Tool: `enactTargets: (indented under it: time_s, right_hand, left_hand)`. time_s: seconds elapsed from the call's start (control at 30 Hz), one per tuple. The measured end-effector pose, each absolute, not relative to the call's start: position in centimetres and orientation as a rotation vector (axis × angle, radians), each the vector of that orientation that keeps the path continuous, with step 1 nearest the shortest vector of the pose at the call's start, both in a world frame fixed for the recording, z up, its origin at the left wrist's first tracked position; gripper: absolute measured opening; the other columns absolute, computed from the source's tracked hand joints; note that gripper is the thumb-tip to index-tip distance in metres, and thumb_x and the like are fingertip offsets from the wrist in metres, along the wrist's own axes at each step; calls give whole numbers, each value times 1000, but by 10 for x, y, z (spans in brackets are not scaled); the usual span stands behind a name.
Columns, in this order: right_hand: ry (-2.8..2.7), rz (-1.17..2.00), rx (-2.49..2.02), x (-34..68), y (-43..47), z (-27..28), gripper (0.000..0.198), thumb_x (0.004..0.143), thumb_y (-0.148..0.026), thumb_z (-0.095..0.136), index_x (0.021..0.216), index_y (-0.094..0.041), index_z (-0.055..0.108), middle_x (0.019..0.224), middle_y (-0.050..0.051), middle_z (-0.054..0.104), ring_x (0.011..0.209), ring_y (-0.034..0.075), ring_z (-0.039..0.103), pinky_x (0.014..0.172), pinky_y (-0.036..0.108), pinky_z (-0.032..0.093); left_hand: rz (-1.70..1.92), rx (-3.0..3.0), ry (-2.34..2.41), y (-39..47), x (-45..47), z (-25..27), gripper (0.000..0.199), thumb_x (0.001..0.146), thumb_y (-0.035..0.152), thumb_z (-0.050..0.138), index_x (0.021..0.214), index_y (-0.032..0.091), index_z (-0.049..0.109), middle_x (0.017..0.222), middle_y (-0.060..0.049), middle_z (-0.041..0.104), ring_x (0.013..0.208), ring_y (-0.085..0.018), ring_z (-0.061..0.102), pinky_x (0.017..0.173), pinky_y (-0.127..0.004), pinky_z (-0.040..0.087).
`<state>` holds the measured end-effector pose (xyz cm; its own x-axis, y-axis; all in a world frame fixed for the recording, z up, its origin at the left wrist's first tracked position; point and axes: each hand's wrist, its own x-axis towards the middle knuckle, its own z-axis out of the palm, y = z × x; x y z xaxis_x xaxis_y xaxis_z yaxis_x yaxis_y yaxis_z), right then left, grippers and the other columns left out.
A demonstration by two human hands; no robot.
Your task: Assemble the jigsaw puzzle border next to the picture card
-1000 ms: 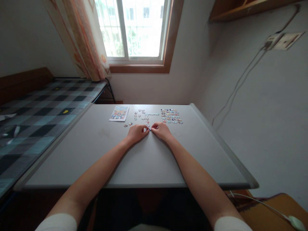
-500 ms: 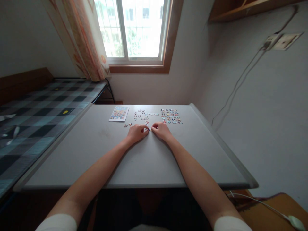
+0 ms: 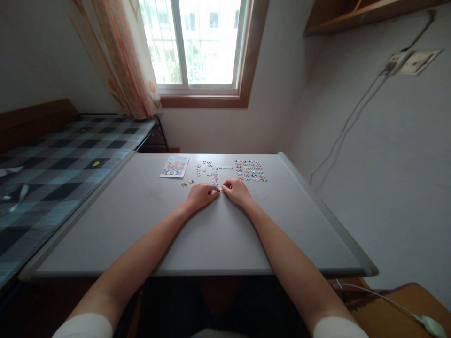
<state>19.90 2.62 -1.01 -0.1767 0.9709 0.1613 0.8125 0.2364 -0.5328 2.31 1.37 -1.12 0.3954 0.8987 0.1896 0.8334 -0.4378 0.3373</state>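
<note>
On the table, my left hand [image 3: 202,195] and my right hand [image 3: 237,190] meet with their fingertips almost touching. Between them is a small jigsaw puzzle piece [image 3: 221,190], pinched by both hands and partly covered by the fingers. It sits at the lower end of a joined strip of puzzle pieces [image 3: 215,176], which runs away from me. At its far end a joined row of pieces [image 3: 224,167] extends right. Two loose puzzle pieces [image 3: 187,183] lie left of my left hand. Beyond my right hand, many loose pieces [image 3: 251,170] are spread in rows.
A printed picture card [image 3: 174,167] lies at the table's far left, with several scattered pieces [image 3: 198,170] right of it. The pale table [image 3: 123,234] has raised edging. A checked bed [image 3: 63,164] stands left, a wall [image 3: 352,164] right, and a window [image 3: 207,47] ahead.
My left fingertips have shifted slightly right, toward my right hand, and cover more of the puzzle piece. My right hand stays nearly in place.
</note>
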Motion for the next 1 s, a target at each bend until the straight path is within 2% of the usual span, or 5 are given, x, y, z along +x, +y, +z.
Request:
enactTargets:
  time_s: [0.23,1.0]
  right_hand:
    - [-2043,467,-1632,199,26,-9,21,81,-27,52,86,-20,71,85,4,71,79,15,62,72,23,43]
    - [-2057,459,-1642,199,24,-9,20,81,-27,53,89,-22,71,81,3,71,77,15,62,70,22,42]
  left_hand:
    - [547,2440,1566,12,24,-10,31,84,43,49,100,30,72,70,0,67,64,-14,58,62,-23,39]
    - [623,2460,1498,13,24,-13,30,83,43,51,87,25,74,65,0,66,60,-13,56,57,-23,34]
